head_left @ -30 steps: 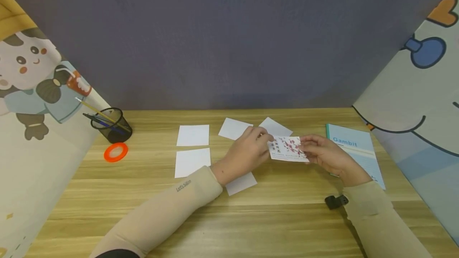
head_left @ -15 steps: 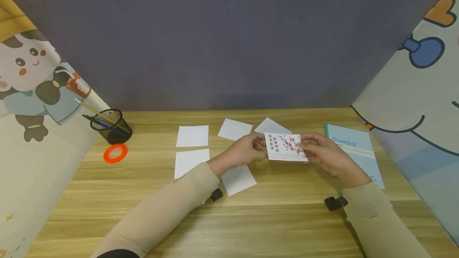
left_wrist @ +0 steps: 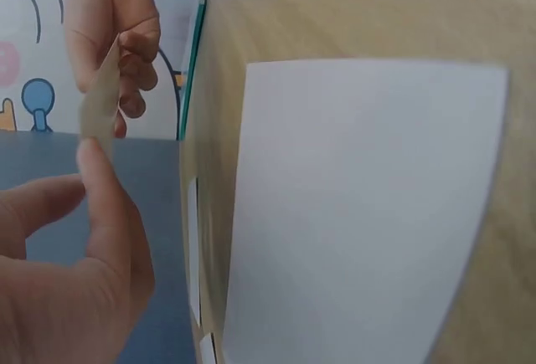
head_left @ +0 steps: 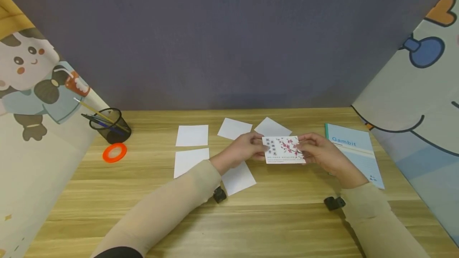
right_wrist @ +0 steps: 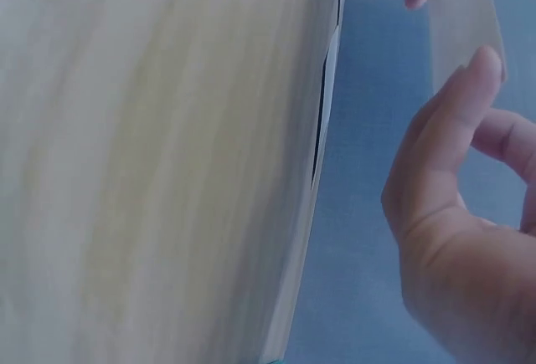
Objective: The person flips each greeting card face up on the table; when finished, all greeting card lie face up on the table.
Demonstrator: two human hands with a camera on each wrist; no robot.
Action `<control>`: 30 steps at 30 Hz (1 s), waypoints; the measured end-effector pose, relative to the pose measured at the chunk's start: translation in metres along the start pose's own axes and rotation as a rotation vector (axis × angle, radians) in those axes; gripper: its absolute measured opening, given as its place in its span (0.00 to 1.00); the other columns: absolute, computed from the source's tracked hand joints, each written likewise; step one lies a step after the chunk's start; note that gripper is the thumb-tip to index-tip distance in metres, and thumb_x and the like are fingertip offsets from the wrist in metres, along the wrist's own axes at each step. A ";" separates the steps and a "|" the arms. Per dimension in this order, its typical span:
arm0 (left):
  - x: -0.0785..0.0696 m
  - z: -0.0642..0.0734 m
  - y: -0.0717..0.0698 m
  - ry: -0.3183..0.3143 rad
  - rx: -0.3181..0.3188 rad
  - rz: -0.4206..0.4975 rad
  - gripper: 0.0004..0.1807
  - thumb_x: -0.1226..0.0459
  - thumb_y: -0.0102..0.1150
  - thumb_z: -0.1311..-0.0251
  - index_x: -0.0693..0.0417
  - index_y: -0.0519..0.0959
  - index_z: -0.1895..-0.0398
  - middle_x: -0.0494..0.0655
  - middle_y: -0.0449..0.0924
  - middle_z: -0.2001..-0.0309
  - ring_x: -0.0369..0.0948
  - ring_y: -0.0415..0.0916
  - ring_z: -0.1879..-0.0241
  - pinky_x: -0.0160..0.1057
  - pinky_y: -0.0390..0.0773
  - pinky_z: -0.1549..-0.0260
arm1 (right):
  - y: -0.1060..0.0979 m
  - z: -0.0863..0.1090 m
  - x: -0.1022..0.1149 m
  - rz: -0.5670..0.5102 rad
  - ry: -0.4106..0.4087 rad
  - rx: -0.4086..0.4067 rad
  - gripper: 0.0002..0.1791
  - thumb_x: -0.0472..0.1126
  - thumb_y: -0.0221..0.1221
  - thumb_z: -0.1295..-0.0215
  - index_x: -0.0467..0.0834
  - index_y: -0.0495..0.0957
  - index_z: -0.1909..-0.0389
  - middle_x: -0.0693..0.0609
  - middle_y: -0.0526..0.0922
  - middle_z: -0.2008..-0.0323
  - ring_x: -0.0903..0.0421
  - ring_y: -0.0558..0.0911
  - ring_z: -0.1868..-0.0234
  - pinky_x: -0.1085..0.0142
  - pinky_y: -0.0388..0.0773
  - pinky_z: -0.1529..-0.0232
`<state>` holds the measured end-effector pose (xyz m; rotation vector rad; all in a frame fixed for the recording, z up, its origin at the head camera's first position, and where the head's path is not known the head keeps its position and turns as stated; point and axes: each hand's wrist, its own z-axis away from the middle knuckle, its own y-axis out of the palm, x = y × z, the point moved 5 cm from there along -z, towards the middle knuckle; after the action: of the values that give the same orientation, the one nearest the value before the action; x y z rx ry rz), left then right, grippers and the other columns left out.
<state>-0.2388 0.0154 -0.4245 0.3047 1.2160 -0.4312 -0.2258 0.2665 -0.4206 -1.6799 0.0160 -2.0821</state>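
A white card (head_left: 281, 155) printed with pink blossoms and dark characters is held above the table between both hands. My left hand (head_left: 241, 150) pinches its left edge, and my right hand (head_left: 324, 153) grips its right end with the thumb on the printed face. The left wrist view shows the card (left_wrist: 100, 105) edge-on, between the left thumb and fingers. From the right wrist, the pale back of the card (right_wrist: 465, 25) shows above the right fingertips (right_wrist: 484, 67). Under the left hand lies a blank white card (head_left: 239, 180); its surface (left_wrist: 360, 205) fills much of the left wrist view.
Two blank cards, the back one (head_left: 192, 135) and the front one (head_left: 190, 161), lie left. Two more, a left one (head_left: 234, 128) and a right one (head_left: 272, 126), lie behind the hands. A Gambit notebook (head_left: 358, 158), mesh pen cup (head_left: 114, 128) and orange ring (head_left: 122, 153) flank them.
My left hand has shifted from the card's upper left corner to its left edge. The card turned its printed face more toward the head view, then moved slightly left and nearer.
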 end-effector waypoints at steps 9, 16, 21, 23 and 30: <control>0.006 0.000 0.004 -0.001 -0.031 -0.001 0.38 0.74 0.65 0.31 0.66 0.59 0.21 0.60 0.83 0.50 0.42 0.88 0.67 0.37 0.92 0.61 | 0.006 -0.003 -0.001 0.136 0.054 -0.039 0.33 0.45 0.63 0.23 0.30 0.65 0.28 0.47 0.81 0.55 0.58 0.83 0.61 0.62 0.89 0.61; 0.012 0.000 0.004 -0.080 -0.014 -0.020 0.36 0.63 0.59 0.22 0.64 0.57 0.18 0.63 0.81 0.38 0.47 0.88 0.58 0.40 0.92 0.56 | 0.010 -0.004 -0.004 0.212 0.093 -0.019 0.31 0.45 0.64 0.23 0.31 0.67 0.31 0.47 0.83 0.56 0.56 0.81 0.64 0.63 0.88 0.65; 0.012 0.002 0.005 -0.114 0.027 -0.018 0.41 0.57 0.55 0.19 0.62 0.49 0.14 0.66 0.75 0.28 0.56 0.86 0.41 0.45 0.90 0.45 | 0.011 -0.003 -0.009 0.289 0.133 0.003 0.29 0.45 0.63 0.22 0.31 0.69 0.33 0.46 0.82 0.60 0.55 0.82 0.65 0.62 0.89 0.66; 0.011 0.003 0.006 -0.117 0.036 -0.020 0.41 0.56 0.54 0.19 0.62 0.47 0.14 0.67 0.73 0.26 0.57 0.84 0.38 0.47 0.89 0.42 | 0.011 -0.003 -0.010 0.321 0.144 0.015 0.29 0.45 0.63 0.22 0.30 0.69 0.33 0.44 0.83 0.59 0.54 0.83 0.66 0.61 0.90 0.66; 0.006 0.008 0.008 -0.119 0.049 -0.025 0.43 0.55 0.52 0.18 0.60 0.44 0.13 0.65 0.68 0.22 0.59 0.83 0.36 0.48 0.88 0.40 | 0.011 -0.003 -0.009 0.373 0.168 0.008 0.28 0.44 0.63 0.23 0.29 0.70 0.33 0.40 0.84 0.56 0.53 0.84 0.67 0.59 0.90 0.65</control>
<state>-0.2269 0.0185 -0.4272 0.3024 1.0950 -0.4947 -0.2238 0.2589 -0.4330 -1.3683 0.3467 -1.9251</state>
